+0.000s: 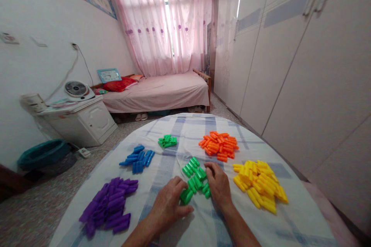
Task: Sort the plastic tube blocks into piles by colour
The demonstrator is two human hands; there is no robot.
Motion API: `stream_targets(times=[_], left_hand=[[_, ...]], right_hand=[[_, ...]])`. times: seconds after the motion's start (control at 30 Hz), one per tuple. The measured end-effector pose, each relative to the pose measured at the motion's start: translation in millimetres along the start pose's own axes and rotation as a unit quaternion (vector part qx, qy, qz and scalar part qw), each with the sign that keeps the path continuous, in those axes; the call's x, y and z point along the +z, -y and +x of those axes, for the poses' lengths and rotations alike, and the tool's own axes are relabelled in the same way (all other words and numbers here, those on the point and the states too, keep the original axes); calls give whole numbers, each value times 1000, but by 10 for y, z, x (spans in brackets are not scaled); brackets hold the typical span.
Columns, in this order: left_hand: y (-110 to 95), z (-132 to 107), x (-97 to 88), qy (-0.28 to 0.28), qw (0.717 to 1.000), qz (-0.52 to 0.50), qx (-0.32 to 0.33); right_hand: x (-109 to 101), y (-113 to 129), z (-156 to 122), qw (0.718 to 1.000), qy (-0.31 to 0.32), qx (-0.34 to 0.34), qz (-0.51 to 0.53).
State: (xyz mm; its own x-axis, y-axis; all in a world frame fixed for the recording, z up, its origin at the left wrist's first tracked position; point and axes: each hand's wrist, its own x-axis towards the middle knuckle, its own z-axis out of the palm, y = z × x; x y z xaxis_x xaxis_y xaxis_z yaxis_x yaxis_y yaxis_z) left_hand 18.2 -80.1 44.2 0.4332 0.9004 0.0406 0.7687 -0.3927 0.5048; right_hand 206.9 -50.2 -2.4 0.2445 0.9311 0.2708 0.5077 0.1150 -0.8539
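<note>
In front of me lies a loose heap of green plastic caps (196,179), short tubes that look like marker caps. My left hand (169,203) rests at the heap's near left edge, fingertips against the caps and thumb held apart. On the heap's right side is my right hand (218,184), its fingers slightly bent and close to or touching the outer caps. Neither hand grips a cap that I can see. A smaller group of green caps (167,141) sits farther back on the table.
The round table (185,123) has a checked cloth. Blue caps (138,159) and purple caps (108,204) lie on the left, orange caps (218,145) and yellow caps (261,183) on the right. Beyond stand a bed (162,92), a white cabinet (84,121) and a wardrobe (290,77).
</note>
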Motion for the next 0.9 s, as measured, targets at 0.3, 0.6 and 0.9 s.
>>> stream_targets(times=[0.3,0.6,0.9], left_hand=[[244,221,-12,-90,993,-64,-41],[730,1061,-357,-296,954,17,-54],[235,704,119,-61,989,-61,118]], right_hand=[[-10,-23,0,1000,-1,6,4],[-14,-6,1,1000,-5,8,4],[8,-21,12,1000,-3,1,4]])
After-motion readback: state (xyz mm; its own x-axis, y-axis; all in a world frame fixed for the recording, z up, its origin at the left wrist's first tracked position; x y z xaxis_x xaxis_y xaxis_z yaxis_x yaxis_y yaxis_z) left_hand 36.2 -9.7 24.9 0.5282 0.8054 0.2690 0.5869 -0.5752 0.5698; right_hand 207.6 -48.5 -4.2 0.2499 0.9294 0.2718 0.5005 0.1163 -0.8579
